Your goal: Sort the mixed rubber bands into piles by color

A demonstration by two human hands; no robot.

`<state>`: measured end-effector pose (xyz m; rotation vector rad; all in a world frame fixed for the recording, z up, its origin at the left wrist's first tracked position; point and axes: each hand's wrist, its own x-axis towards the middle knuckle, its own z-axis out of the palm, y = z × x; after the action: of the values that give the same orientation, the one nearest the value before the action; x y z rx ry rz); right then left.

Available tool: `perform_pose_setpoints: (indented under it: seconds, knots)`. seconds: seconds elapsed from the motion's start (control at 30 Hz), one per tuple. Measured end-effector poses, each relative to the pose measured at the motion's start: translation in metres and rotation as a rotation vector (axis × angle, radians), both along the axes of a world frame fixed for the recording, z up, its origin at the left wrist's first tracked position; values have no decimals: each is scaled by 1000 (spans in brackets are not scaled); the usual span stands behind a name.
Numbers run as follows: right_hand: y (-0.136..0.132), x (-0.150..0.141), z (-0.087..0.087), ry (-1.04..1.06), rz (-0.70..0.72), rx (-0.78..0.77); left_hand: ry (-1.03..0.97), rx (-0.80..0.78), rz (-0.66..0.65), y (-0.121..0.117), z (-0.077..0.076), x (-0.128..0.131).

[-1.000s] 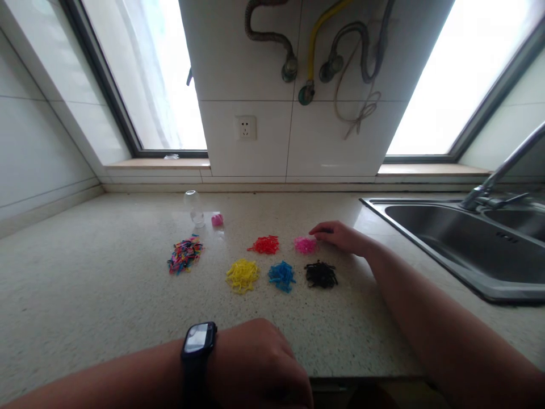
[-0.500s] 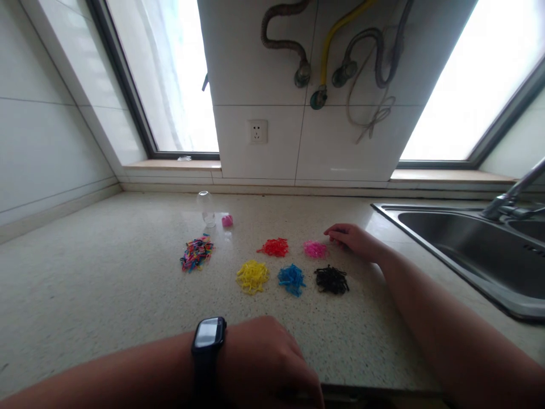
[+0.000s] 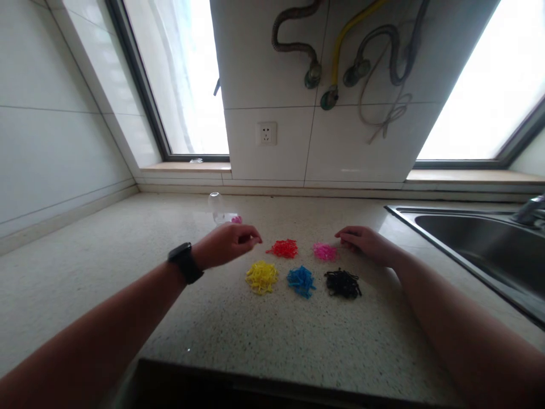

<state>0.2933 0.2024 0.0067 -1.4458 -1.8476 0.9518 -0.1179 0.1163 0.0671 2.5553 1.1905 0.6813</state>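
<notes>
Five small piles of sorted bands lie on the speckled counter [image 3: 298,341]: red [image 3: 282,248], pink [image 3: 325,251], yellow [image 3: 260,276], blue [image 3: 301,280] and black [image 3: 343,284]. My left hand [image 3: 225,244], a black watch on its wrist, hovers left of the red pile with fingers pinched together; what they hold, if anything, is too small to make out. The mixed-colour pile is hidden behind it. My right hand [image 3: 366,243] rests on the counter just right of the pink pile, fingers curled down.
A clear bottle [image 3: 217,207] lies near the back with a pink cap [image 3: 237,219] beside it. A steel sink [image 3: 481,250] with a tap [image 3: 528,211] fills the right side. Hoses [image 3: 340,62] and a socket [image 3: 266,133] are on the tiled wall.
My left hand has risen from the counter's near edge and reached forward over where the mixed pile lay. The right hand stays by the pink pile. The view has shifted leftward.
</notes>
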Motion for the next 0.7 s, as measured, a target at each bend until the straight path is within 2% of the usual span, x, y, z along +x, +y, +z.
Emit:
perform_pose_setpoints:
  seconds: [0.1,0.2,0.3,0.4,0.7]
  knots:
    - [-1,-1,1,-9,-7,16,28,51,304,34,-13,-45]
    - [-2,-1,3,-19,-10,22,52,59,423,57,-27,-86]
    - [-2,-2,4,1,-5,11,86,36,462,67,-38,-114]
    - [-1,-1,4,21,1,-10,124,-1,455,71,-47,-130]
    - [0,0,1,27,8,-19,206,-77,420,76,-56,-137]
